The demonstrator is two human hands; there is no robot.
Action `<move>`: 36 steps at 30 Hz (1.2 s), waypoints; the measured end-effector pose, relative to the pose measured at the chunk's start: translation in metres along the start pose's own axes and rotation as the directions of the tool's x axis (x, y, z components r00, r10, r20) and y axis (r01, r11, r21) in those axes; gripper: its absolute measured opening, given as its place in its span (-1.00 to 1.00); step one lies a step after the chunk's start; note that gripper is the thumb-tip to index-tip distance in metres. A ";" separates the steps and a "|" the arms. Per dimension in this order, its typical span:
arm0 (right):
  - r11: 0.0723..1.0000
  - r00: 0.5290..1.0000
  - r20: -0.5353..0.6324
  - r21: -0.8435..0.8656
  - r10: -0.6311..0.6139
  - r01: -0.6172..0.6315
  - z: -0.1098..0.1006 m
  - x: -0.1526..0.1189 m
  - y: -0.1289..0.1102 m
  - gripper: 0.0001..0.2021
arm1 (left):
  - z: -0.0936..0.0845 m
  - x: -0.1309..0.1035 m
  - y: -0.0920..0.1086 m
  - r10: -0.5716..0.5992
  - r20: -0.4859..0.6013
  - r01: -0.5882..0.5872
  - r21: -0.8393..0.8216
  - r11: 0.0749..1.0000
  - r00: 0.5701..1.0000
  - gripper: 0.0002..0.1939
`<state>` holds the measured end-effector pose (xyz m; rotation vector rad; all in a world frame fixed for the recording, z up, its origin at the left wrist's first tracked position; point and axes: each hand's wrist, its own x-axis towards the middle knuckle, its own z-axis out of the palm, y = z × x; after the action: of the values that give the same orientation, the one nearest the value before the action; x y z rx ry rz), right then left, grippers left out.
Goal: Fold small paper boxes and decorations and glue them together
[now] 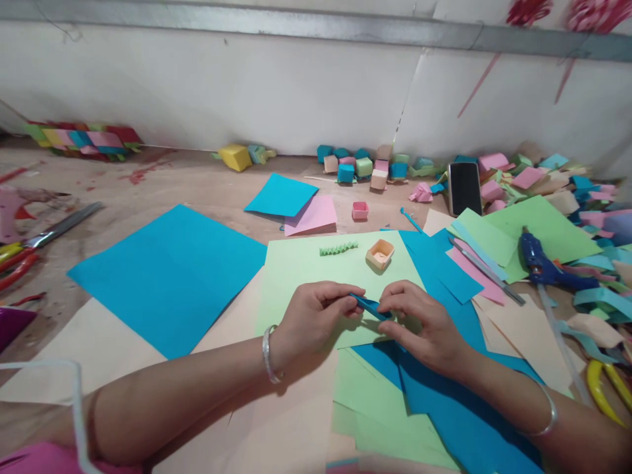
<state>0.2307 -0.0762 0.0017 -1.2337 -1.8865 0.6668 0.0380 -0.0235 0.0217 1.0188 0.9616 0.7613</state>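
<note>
A small folded blue paper piece (371, 307) is held between my two hands above a pale green sheet (296, 270). My left hand (316, 315) pinches its left end between thumb and fingers. On the other end, the thumb and fingers of my right hand (419, 322) close round the paper. Just beyond my hands, a peach paper box (380, 255) and a zigzag-folded green strip (338, 249) rest on the green sheet. A little pink box (360, 210) stands farther back.
Large blue sheet (172, 276) at left, near scissors (64, 224). Small paper cubes (345, 173) line the wall. On the right are a phone (464, 188), a blue glue gun (543, 263), a metal tool (488, 271), yellow-handled scissors (605, 388) and paper scraps.
</note>
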 end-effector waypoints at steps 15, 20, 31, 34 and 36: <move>0.990 0.990 -0.142 -0.138 -0.019 -0.001 0.001 0.001 -0.001 -0.91 | -0.012 0.003 0.003 0.269 0.116 -0.292 0.443 0.848 0.956 -0.84; 0.983 0.984 -0.178 -0.182 0.008 -0.040 -0.001 0.000 -0.003 -0.94 | -0.008 0.003 0.006 0.172 0.055 -0.181 0.313 0.933 0.984 -0.88; 0.989 0.990 -0.025 -0.046 0.139 -0.140 -0.005 0.003 -0.001 -0.81 | 0.000 0.001 0.013 0.011 0.032 -0.016 0.176 0.984 0.999 -0.83; 0.996 0.998 0.057 -0.080 0.035 -0.030 -0.002 0.003 0.000 -0.82 | -0.005 0.001 0.007 0.055 0.084 -0.072 0.219 0.973 0.995 -0.66; 0.991 0.998 0.033 -0.123 -0.048 0.052 0.000 0.002 0.000 -0.86 | -0.006 0.000 0.003 0.079 0.127 -0.108 0.248 0.963 0.989 -0.61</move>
<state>0.2304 -0.0748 0.0025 -1.2553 -2.0024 0.5509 0.0319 -0.0199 0.0233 1.3263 0.9310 0.6592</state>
